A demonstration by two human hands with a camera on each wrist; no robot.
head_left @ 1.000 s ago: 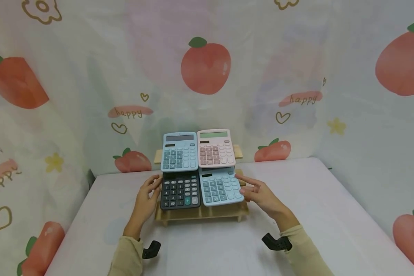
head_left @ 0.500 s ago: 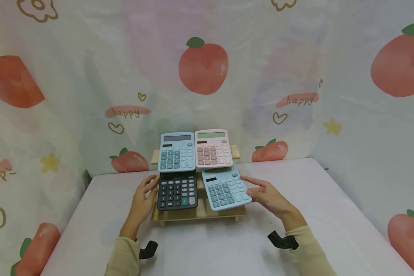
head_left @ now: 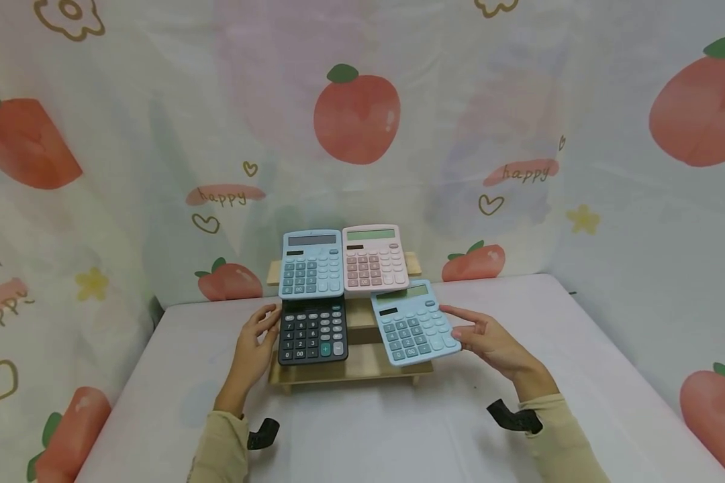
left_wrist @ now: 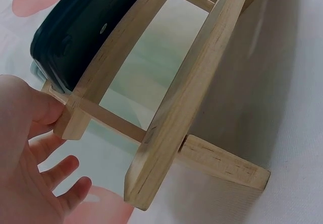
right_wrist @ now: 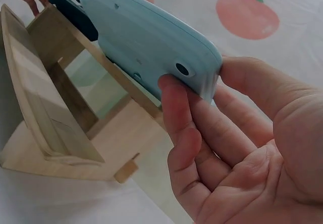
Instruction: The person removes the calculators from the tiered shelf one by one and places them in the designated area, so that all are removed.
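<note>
My right hand (head_left: 489, 339) pinches the right edge of a light blue calculator (head_left: 415, 325), which is tilted and overlaps the right end of the wooden stand (head_left: 368, 369). In the right wrist view, the thumb is on one side of the blue calculator (right_wrist: 151, 37) and fingers curl behind its back. A black calculator (head_left: 313, 332) rests on the stand's lower left. Beside it, my left hand (head_left: 254, 349) holds the stand's left side; in the left wrist view, the thumb and a finger pinch the wooden end (left_wrist: 73, 120) while the other fingers hang loosely curled.
On the stand's upper tier lean another light blue calculator (head_left: 311, 265) and a pink calculator (head_left: 374, 261), side by side. The stand is on a white-covered table (head_left: 362, 443), close to a fruit-patterned backdrop (head_left: 429, 168). Each wrist bears a black mount (head_left: 513, 417).
The right hand has drawn the lower blue calculator rightwards from beside the black one, turning it askew and baring the stand's wood between them. The left hand stays at the stand's left side.
</note>
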